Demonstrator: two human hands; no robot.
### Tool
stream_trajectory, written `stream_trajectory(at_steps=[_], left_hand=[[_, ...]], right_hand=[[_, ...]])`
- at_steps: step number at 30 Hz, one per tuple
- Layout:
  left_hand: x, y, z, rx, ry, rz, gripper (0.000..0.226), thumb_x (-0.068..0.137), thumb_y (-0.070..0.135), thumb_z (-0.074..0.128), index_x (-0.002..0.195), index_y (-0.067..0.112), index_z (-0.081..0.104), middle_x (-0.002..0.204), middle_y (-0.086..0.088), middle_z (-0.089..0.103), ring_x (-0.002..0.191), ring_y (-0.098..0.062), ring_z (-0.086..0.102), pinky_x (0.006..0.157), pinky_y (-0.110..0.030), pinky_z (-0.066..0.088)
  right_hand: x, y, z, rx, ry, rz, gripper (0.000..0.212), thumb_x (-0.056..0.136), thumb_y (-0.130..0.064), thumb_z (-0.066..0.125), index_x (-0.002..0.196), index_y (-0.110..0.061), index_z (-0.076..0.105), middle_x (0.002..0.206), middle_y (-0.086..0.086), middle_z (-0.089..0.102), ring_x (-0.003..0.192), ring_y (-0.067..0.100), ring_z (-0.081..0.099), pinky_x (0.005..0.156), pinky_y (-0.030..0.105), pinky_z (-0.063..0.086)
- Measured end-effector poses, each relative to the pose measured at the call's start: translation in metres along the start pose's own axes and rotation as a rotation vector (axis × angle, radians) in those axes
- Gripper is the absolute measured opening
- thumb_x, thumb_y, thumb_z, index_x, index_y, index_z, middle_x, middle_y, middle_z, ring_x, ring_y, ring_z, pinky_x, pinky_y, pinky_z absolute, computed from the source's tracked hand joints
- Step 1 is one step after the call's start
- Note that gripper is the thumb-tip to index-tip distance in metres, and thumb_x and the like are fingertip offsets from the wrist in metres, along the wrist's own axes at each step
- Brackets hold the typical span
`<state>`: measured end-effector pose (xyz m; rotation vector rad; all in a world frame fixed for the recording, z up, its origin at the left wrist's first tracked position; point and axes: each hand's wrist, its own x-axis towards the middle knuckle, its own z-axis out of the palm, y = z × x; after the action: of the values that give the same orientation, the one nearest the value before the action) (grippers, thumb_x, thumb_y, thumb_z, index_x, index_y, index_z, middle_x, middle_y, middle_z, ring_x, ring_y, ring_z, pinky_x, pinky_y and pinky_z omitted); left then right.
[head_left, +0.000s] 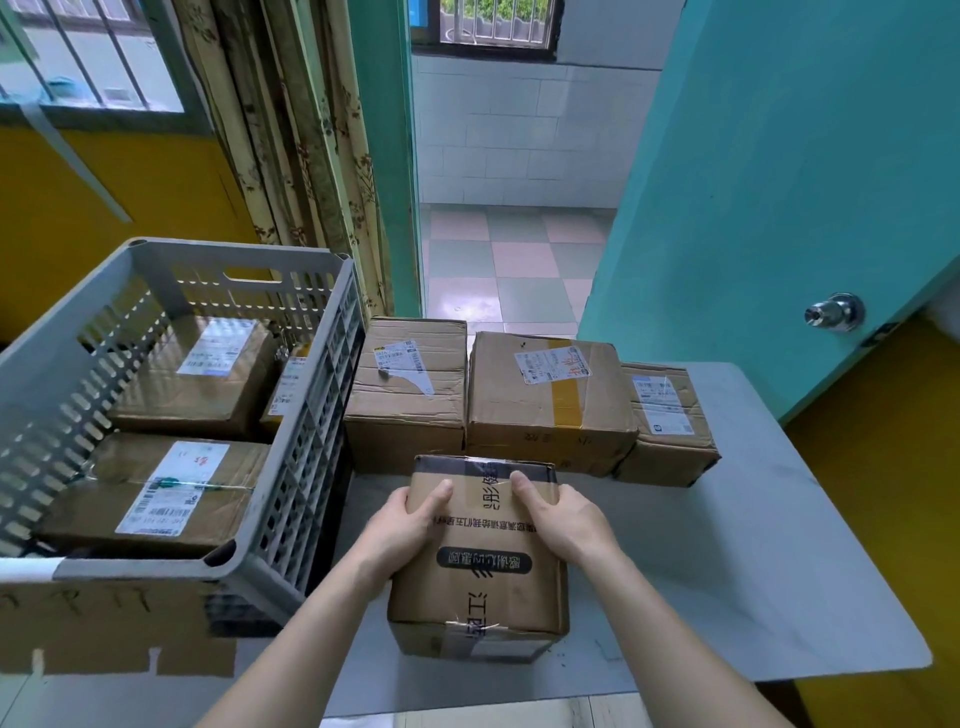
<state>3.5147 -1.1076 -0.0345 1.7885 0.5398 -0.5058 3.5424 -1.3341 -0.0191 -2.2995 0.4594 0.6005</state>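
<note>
We hold the printed box between our two hands at the near middle of the table, just in front of a row of three parcels and to the right of the grey crate. Whether its base bears on the table or hangs just above it, we cannot tell.

We judge it a stiff corrugated carton, taped shut along the top seam, with square edges and little denting, so it should stand a squeeze from the sides. Its weight we cannot read; a box this deep may be heavy, and we would treat it so. Tape and plain card are both smooth, so a grip by pressure alone could slide. The sound hold is on the two side faces near the far corners, fingers reaching low toward the bottom edge.

That is roughly where we are. Our left hand wraps the left side with its thumb laid over the top face. Our right hand mirrors it on the right, thumb on top beside the tape. The fingers of both hands curl round the sides, clamped on the box, their tips hidden behind it. We touch nothing else. More parcels lie in the crate.
</note>
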Motion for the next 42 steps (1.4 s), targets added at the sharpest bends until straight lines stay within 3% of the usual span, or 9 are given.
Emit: stream_trajectory(at_steps=[4,7,15,19,24,29,34,40,42], left_hand=[[-0.011,-0.008,0.003,0.021,-0.053,0.059,0.082,0.08,0.072,0.069,0.145,0.031,0.04,0.123,0.006,0.066,0.106,-0.014,0.068,0.092,-0.038,0.059],[-0.011,-0.006,0.005,0.091,0.03,0.085,0.077,0.083,0.069,0.067,0.144,0.027,0.044,0.122,0.005,0.067,0.106,-0.013,0.066,0.094,-0.039,0.058],[-0.034,-0.007,0.007,0.097,0.031,0.146,0.086,0.082,0.064,0.072,0.15,0.03,0.032,0.124,0.008,0.063,0.109,-0.012,0.063,0.091,-0.029,0.054],[-0.041,-0.02,0.013,0.095,0.056,0.217,0.085,0.085,0.05,0.078,0.151,0.032,0.027,0.123,0.008,0.062,0.107,-0.009,0.062,0.073,-0.013,0.049],[-0.041,-0.018,0.011,0.06,0.045,0.225,0.087,0.084,0.05,0.078,0.151,0.029,0.028,0.123,0.005,0.063,0.108,-0.011,0.065,0.086,-0.026,0.058],[-0.054,-0.034,0.005,0.038,-0.064,0.226,0.098,0.08,0.057,0.077,0.156,0.037,0.018,0.129,0.015,0.059,0.115,-0.005,0.061,0.095,-0.028,0.055],[-0.054,-0.039,0.006,0.058,-0.039,0.227,0.093,0.084,0.049,0.079,0.156,0.034,0.023,0.125,0.015,0.064,0.11,0.001,0.062,0.09,-0.02,0.053],[-0.066,-0.045,0.0,0.059,-0.089,0.25,0.101,0.079,0.06,0.079,0.157,0.036,0.019,0.132,0.017,0.058,0.117,-0.005,0.061,0.099,-0.029,0.055],[-0.075,-0.051,0.001,0.081,-0.118,0.254,0.101,0.079,0.061,0.078,0.155,0.04,0.015,0.134,0.017,0.054,0.116,-0.005,0.06,0.089,-0.015,0.053]], right_hand=[[-0.01,0.015,0.003,0.113,0.013,-0.078,0.073,0.083,-0.084,0.049,0.124,-0.026,0.062,0.119,-0.002,0.068,0.103,0.017,0.061,0.079,0.029,0.048],[-0.01,0.011,0.006,0.136,0.04,-0.085,0.064,0.083,-0.083,0.051,0.113,-0.028,0.066,0.111,-0.003,0.071,0.094,0.016,0.062,0.071,0.028,0.046],[-0.028,0.032,0.009,0.097,-0.032,-0.135,0.1,0.068,-0.096,0.05,0.145,-0.032,0.047,0.135,-0.006,0.064,0.122,0.018,0.06,0.097,0.036,0.054],[-0.038,0.039,0.02,0.203,-0.038,-0.128,0.072,0.068,-0.088,0.055,0.122,-0.039,0.056,0.12,-0.008,0.067,0.109,0.015,0.063,0.092,0.034,0.058],[-0.039,0.034,0.017,0.187,-0.013,-0.155,0.067,0.079,-0.081,0.058,0.128,-0.035,0.058,0.116,-0.009,0.066,0.106,0.014,0.061,0.086,0.027,0.053],[-0.055,0.051,0.024,0.199,-0.038,-0.228,0.091,0.07,-0.087,0.06,0.144,-0.039,0.04,0.126,-0.015,0.062,0.113,0.011,0.06,0.087,0.023,0.052],[-0.057,0.058,0.032,0.273,-0.012,-0.207,0.091,0.067,-0.082,0.067,0.142,-0.034,0.047,0.125,-0.01,0.065,0.112,0.013,0.063,0.072,0.009,0.051],[-0.065,0.071,0.03,0.234,-0.062,-0.251,0.112,0.06,-0.096,0.062,0.152,-0.042,0.03,0.134,-0.016,0.061,0.121,0.013,0.061,0.1,0.033,0.057],[-0.073,0.079,0.031,0.247,-0.098,-0.256,0.115,0.057,-0.095,0.065,0.153,-0.043,0.027,0.135,-0.018,0.061,0.121,0.01,0.061,0.094,0.025,0.057]])
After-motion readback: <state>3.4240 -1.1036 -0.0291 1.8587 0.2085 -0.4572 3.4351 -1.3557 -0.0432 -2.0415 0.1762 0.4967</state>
